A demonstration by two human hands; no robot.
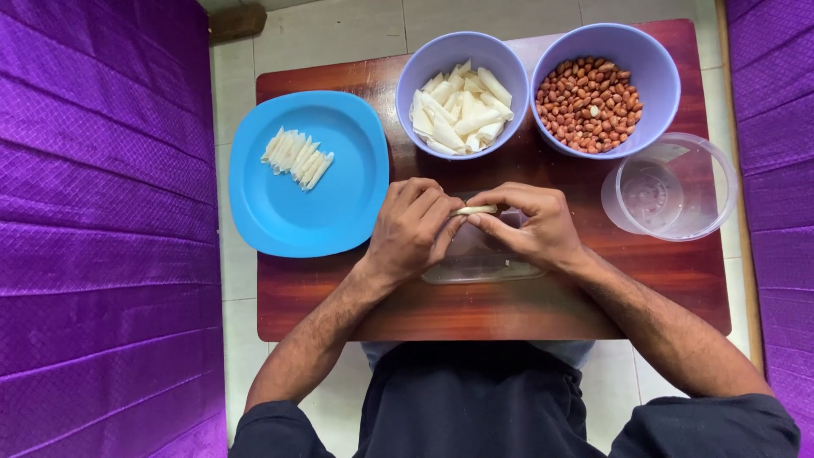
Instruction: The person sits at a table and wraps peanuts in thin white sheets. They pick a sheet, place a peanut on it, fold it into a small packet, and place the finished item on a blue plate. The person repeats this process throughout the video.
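In the centre of the frame, our left hand (413,227) and right hand (530,225) both pinch one small white pastry roll (476,209) above the worktop (509,305). We judge the rolling step is in hand; the next move needs careful sealing.

Soft, even daylight fills the scene, bright and without harsh glare. The wooden counter (644,280) shows a faint sheen near its far edge. Shadows are weak and short under the bowls. Focus is sharp throughout, with slight bending at the side edges.
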